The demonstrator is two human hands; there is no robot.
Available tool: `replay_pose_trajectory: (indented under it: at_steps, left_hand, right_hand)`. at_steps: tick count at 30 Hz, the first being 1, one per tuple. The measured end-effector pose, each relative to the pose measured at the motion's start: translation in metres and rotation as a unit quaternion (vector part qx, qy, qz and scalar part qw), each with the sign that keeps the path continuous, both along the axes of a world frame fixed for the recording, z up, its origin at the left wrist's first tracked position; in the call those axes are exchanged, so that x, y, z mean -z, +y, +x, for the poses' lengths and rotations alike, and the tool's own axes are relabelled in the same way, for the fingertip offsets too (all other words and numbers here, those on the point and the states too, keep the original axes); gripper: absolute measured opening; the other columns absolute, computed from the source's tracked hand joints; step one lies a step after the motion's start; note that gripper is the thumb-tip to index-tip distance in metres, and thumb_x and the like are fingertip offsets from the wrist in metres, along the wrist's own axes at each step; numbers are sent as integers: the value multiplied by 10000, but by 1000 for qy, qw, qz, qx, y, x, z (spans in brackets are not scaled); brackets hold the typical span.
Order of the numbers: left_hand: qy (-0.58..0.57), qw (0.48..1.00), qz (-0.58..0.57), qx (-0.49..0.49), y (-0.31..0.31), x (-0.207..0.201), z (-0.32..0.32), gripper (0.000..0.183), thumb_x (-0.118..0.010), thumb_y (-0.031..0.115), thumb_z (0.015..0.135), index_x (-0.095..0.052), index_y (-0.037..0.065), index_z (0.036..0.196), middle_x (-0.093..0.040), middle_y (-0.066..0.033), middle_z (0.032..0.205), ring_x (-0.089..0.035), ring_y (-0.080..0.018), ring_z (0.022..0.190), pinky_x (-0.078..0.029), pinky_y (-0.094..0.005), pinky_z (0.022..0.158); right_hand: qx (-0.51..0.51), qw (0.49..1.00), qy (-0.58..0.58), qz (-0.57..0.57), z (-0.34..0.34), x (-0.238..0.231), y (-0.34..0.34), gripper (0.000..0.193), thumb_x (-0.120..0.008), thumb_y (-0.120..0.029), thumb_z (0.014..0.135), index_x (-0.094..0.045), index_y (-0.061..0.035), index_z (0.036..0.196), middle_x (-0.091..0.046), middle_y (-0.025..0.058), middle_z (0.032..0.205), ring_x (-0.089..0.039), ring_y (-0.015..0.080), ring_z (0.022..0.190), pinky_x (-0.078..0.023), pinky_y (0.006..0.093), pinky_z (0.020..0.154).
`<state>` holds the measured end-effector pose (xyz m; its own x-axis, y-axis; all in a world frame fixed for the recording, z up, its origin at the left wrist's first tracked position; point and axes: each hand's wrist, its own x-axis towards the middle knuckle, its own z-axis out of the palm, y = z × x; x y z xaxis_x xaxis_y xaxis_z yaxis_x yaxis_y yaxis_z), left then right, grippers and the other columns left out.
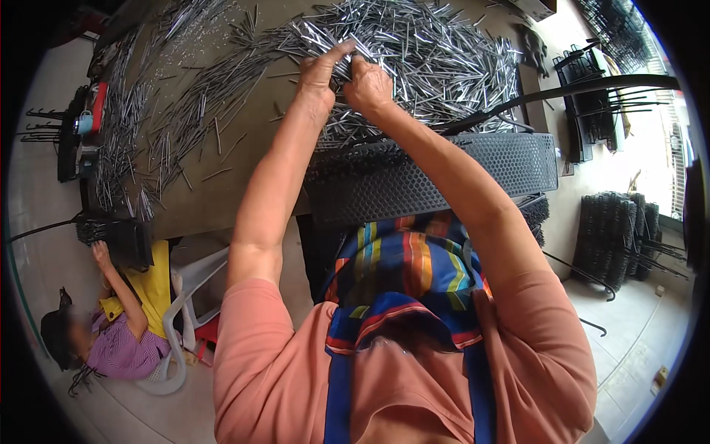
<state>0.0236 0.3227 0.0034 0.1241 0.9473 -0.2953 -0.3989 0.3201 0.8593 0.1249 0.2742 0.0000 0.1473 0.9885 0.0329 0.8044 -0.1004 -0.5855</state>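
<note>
Both my arms reach forward over a large pile of thin, shiny metal rods (444, 66) on the brown table. My left hand (319, 80) is closed at the pile's near left part, with a bunch of rods at its thumb and fingers. Close beside it, my right hand (370, 87) has its fingers curled in, their tips meeting the rods near my left fingertips. What the right fingers pinch is too small to make out. Under my right forearm lies a black perforated panel (473, 174), with dark bristly stubs along its left upper edge and a thick black bar above it.
More rods (177, 111) are strewn across the table's left side. At the lower left another person (126, 333) sits by a white plastic chair (177, 333), a hand at a black panel (126, 240). Black hooked racks (610, 233) stand at the right.
</note>
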Motion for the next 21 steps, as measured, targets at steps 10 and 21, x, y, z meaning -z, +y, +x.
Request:
replay_pose_trajectory:
  at_steps: [10, 21]
  left_hand:
    - [41, 988, -45, -145, 9, -10, 24, 314, -824, 29, 658, -633, -3, 905, -659, -94, 911, -626, -215, 742, -530, -389, 698]
    - [-153, 950, -21, -272, 73, 0, -18, 379, -611, -160, 652, -443, -63, 977, -599, -190, 867, -616, -308, 571, -549, -418, 499]
  right_hand:
    - [1, 999, 7, 47, -1, -4, 13, 302, -571, -161, 769, -622, 4, 1016, -668, 270, 917, -656, 423, 880, -523, 504, 762]
    - [49, 996, -62, -37, 29, 9, -5, 239, -611, -172, 813, -651, 9, 964, -699, 177, 884, -691, 319, 866, -534, 405, 695]
